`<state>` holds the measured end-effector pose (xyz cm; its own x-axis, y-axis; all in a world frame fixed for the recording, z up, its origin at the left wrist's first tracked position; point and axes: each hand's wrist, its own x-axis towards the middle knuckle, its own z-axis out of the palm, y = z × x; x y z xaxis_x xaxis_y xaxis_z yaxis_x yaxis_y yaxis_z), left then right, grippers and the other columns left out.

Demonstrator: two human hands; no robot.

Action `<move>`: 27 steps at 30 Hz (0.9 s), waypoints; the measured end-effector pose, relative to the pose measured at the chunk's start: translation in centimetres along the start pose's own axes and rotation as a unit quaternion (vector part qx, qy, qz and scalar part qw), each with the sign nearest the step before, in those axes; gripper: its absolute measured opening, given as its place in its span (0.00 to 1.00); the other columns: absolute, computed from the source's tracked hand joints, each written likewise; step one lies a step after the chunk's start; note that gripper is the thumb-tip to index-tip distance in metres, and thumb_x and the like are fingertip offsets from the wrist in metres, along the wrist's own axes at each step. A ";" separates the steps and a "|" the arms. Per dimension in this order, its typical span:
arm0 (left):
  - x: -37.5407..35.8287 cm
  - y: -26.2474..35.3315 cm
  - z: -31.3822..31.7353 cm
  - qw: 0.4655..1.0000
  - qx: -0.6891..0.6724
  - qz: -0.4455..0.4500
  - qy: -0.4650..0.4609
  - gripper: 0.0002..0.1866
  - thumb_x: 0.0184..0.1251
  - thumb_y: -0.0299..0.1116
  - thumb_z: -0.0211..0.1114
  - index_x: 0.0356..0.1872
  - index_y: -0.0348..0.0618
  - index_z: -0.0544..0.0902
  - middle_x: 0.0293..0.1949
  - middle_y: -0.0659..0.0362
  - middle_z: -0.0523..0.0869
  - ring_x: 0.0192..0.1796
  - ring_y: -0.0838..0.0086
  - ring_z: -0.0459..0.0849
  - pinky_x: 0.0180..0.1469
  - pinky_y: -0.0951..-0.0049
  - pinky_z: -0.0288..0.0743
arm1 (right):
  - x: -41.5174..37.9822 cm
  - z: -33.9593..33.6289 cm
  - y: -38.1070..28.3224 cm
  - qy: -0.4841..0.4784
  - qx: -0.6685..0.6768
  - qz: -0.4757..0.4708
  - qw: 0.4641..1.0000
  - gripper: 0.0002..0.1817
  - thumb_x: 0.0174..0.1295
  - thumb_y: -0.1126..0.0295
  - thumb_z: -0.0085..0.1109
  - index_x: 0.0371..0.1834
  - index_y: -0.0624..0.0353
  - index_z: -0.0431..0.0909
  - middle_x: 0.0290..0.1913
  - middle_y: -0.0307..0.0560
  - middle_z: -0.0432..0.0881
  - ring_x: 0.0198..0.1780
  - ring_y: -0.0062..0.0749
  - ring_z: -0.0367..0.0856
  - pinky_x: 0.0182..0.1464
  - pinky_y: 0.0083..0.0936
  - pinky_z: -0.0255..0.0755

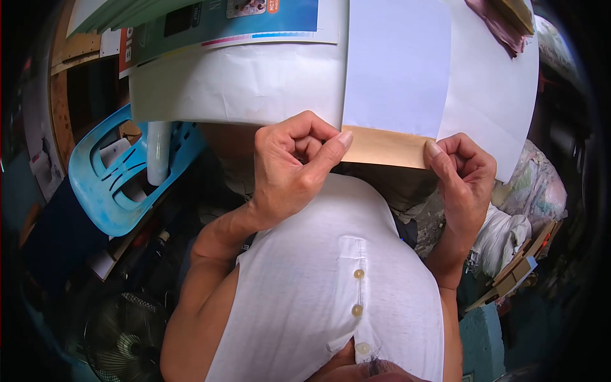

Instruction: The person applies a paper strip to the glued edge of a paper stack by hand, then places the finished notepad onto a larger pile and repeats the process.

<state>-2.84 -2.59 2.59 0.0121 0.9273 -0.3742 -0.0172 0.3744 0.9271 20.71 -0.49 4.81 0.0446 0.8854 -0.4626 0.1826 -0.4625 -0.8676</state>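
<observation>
A brown paper strip [386,148] runs along the near end of a long pale bluish-white sheet [397,70], at the table's front edge. My left hand [296,156] pinches the strip's left corner between thumb and forefinger, its other fingers curled. At the opposite corner, my right hand [464,175] has its thumb on top of the strip and its fingers bent beneath. Stretched between both hands, the strip looks nearly flat. The long sheet lies over a wide white sheet [254,86] that covers the tabletop.
Printed colour sheets [280,22] lie at the back left of the table. Folded pink cloth [499,25] sits at the back right. A blue plastic chair [95,184] stands left, a fan [124,337] below it. Plastic bags [531,184] are piled at right.
</observation>
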 end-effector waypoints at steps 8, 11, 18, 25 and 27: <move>0.1 0.0 0.2 1.000 0.004 0.006 0.009 0.09 0.72 0.23 0.67 0.28 0.34 0.83 0.13 0.72 0.73 0.16 0.94 0.63 0.20 0.85 0.49 | -0.1 0.1 -0.3 -0.001 -0.004 -0.001 1.000 0.10 0.68 0.74 0.67 0.28 0.65 0.81 0.20 0.24 0.70 0.23 0.04 0.57 0.27 0.10 0.49; 0.1 0.2 0.3 1.000 0.022 0.005 0.015 0.09 0.71 0.24 0.66 0.28 0.34 0.83 0.13 0.72 0.73 0.16 0.94 0.63 0.19 0.85 0.49 | -0.1 0.0 -0.2 0.003 -0.008 0.002 1.000 0.10 0.68 0.74 0.67 0.28 0.65 0.81 0.20 0.24 0.70 0.23 0.04 0.57 0.27 0.10 0.49; 0.2 0.3 0.7 0.999 0.020 -0.020 0.046 0.10 0.67 0.24 0.69 0.24 0.35 0.82 0.11 0.72 0.71 0.17 0.94 0.62 0.21 0.83 0.51 | 0.1 0.2 -0.1 0.014 -0.016 -0.011 1.000 0.11 0.67 0.74 0.67 0.27 0.65 0.80 0.19 0.24 0.69 0.23 0.04 0.56 0.27 0.12 0.48; 0.4 0.0 1.2 0.997 0.030 -0.005 0.070 0.11 0.65 0.24 0.69 0.23 0.36 0.81 0.11 0.72 0.71 0.17 0.93 0.63 0.21 0.82 0.54 | 0.4 0.1 0.3 0.024 -0.075 -0.035 0.996 0.13 0.65 0.72 0.68 0.24 0.62 0.77 0.17 0.23 0.66 0.21 0.05 0.57 0.25 0.13 0.47; 0.5 0.1 1.2 0.995 0.074 0.012 0.070 0.11 0.65 0.24 0.70 0.23 0.36 0.81 0.10 0.71 0.71 0.17 0.92 0.63 0.22 0.83 0.55 | 0.2 0.4 -0.1 0.037 -0.117 -0.040 0.992 0.13 0.65 0.72 0.68 0.24 0.61 0.76 0.16 0.24 0.66 0.20 0.05 0.56 0.24 0.14 0.47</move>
<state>-1.61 -2.10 2.52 -0.1262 0.9315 -0.3412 0.1317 0.3567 0.9249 20.31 -0.32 4.75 0.0906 0.9240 -0.3715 0.4105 -0.3745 -0.8314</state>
